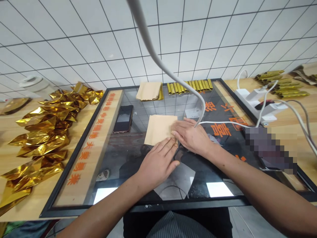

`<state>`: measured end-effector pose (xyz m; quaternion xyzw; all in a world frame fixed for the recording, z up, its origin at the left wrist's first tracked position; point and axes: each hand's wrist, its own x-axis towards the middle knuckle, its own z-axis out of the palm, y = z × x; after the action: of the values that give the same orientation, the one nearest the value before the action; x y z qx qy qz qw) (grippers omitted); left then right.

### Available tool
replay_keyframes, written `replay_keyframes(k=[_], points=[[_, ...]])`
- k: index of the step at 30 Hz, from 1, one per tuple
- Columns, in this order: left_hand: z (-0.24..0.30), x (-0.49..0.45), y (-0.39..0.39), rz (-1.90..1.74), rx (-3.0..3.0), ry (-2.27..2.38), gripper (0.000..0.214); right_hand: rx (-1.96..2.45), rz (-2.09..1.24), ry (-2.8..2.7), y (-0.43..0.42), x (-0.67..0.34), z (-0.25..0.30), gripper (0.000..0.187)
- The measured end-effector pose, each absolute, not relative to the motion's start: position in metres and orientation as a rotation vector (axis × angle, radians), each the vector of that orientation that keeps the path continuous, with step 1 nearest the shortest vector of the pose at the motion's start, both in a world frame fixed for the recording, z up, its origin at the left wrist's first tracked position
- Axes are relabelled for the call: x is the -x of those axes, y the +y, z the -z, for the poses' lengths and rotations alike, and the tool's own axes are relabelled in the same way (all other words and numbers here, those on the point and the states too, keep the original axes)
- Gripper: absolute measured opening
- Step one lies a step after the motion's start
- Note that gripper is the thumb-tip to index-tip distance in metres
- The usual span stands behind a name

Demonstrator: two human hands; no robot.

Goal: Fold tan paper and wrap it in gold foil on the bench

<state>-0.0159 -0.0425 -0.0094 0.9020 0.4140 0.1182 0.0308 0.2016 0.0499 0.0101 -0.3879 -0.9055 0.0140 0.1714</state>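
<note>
Two bare hands meet over the black-framed glass panel (pixel 119 158), both on a tan paper square (pixel 158 127) near the panel's middle. From here, the left hand (pixel 159 160) looks flattened, fingers extended, clasping nothing; the right hand (pixel 192 135) curls at the paper's edge, and I can't tell whether it pinches. Toward the panel's far edge sit a tan paper stack (pixel 148 91) and gold rolls (pixel 189 86); folded gold foil (pixel 47 135) lies left of the panel.

Phone (pixel 123 119) left of sheet (pixel 158 129), paper stack (pixel 148 91) behind sheet
</note>
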Motion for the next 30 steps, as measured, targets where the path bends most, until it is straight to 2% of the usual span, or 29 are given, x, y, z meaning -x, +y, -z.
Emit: replay_keyframes(k=[11, 19, 30], points=[[0.008, 0.015, -0.042, -0.411, -2.793, 1.274, 0.057, 1.199, 0.034, -2.523, 0.074, -0.206, 0.006, 0.046], [0.009, 0.015, -0.041, -0.441, -2.776, 1.268, 0.056, 0.885, -0.031, -2.707, 0.064, -0.212, -0.008, 0.041], [0.007, 0.016, -0.042, -0.581, -2.737, 1.240, 0.044, 0.681, -0.074, -2.759, 0.077, -0.232, -0.003, 0.045]])
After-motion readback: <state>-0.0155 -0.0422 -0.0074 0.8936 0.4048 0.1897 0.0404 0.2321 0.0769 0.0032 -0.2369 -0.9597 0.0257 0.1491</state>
